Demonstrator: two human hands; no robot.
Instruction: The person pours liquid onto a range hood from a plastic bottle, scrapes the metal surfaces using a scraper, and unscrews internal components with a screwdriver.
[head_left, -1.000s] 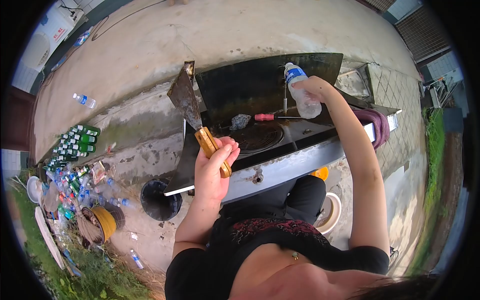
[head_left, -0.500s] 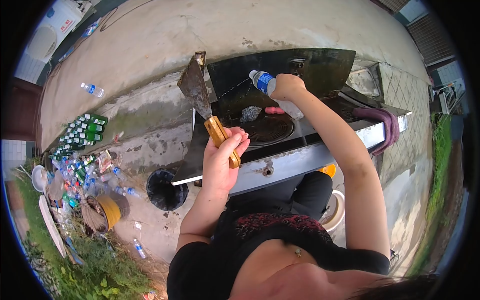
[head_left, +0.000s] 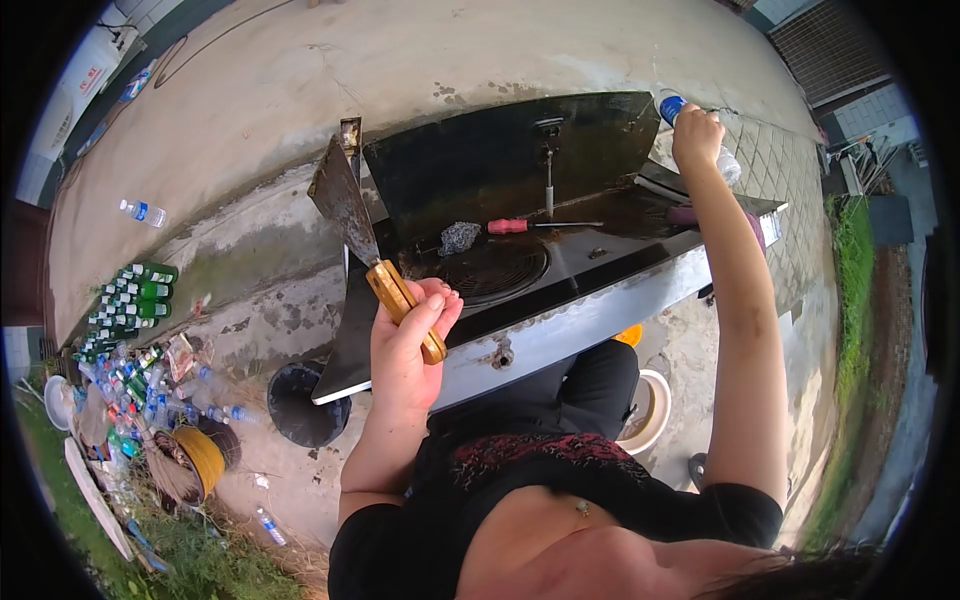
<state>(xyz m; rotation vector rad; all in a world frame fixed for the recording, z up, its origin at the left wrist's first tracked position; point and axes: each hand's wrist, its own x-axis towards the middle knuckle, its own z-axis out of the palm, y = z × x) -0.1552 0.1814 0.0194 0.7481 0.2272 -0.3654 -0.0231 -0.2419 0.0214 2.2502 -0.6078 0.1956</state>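
My left hand is closed round the wooden handle of a scraper. Its broad, stained blade points up and away, over the left end of a greasy black range hood. Out at the hood's far right corner, my right hand grips a clear plastic water bottle with a blue label, tilted neck outward. A steel wool ball and a screwdriver with a pink handle lie on the hood, beside the round grille. A purple cloth at the right end is partly hidden by my arm.
A black-lined bucket stands below the hood's left end. Farther left are several green bottles, a heap of plastic bottles and a yellow basket. A white basin sits by my legs.
My right hand has carried the bottle rightward, from above the hood's middle to its far right corner. The screwdriver's shaft now shows. My left hand still holds the scraper; the view has shifted.
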